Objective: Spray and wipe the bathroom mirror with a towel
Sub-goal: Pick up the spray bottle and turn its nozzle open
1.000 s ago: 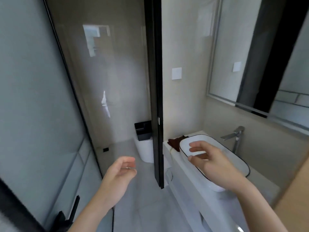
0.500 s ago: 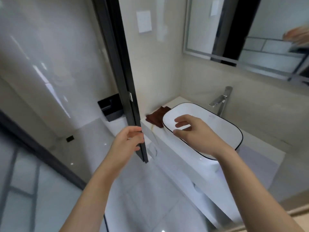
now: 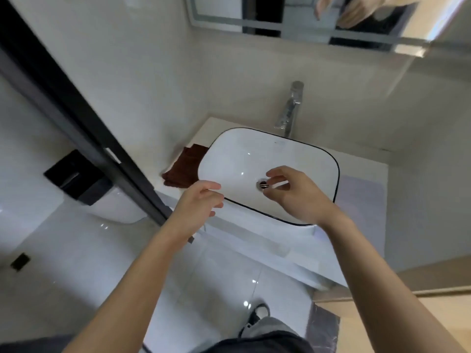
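Along the far wall runs the mirror [image 3: 318, 24], only its lower edge in view. Below it, the white basin [image 3: 254, 159] on the counter, tap behind. Just left of the basin lies the brown towel [image 3: 186, 166], folded, soft and light by the look of it; pinch a near corner. Left hand [image 3: 198, 207] hovers near it, right hand [image 3: 295, 192] over the drain, both loosely curled, empty. No spray bottle visible.

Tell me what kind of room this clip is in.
A bathroom, most likely: a white countertop basin with a chrome tap, a wall mirror above, and a toilet behind the glass partition.
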The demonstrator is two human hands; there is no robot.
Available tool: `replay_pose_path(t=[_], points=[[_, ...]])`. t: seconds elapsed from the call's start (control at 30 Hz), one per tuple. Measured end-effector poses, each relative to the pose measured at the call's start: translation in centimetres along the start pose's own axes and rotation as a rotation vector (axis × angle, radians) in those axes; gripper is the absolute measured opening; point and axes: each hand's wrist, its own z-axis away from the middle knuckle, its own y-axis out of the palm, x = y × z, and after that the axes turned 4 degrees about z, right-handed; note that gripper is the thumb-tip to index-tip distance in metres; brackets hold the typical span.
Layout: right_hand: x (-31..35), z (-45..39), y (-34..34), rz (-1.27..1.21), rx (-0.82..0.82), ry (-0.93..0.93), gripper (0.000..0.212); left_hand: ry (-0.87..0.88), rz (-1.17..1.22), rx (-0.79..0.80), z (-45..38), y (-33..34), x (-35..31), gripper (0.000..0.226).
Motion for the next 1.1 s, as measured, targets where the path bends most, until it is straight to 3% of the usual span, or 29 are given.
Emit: replay_pose_path(t=[0.3,0.47,0.63,0.83,1.1], points=[[-2.1,-2.7,3.6,-0.140,-0.128,0.206,0.031,-0.005,-0.101,0.233,-8.2,0.4,-0.3,0.025],[-3.7,-1.6,6.2,-0.184,-0.376,0.408,0.030,0.018,-0.199,0.388,-13.1,1.1,1.2,0.023],[-5.1,1.4,10.3,-0.247,-0.662,0.639,0.024,0.028,-0.290,0.669,-14.9,2.1,3.4,0.031],[-8.3,7.2,17.6,-0.457,-0.839,0.815,0.027,0.080,-0.417,0.850,-13.9,2.9,9.2,0.033],[-19.0,7.9,30.1,-0.671,-0.865,0.879,0.028,0.143,-0.618,0.978,-13.2,5.8,21.7,0.039]])
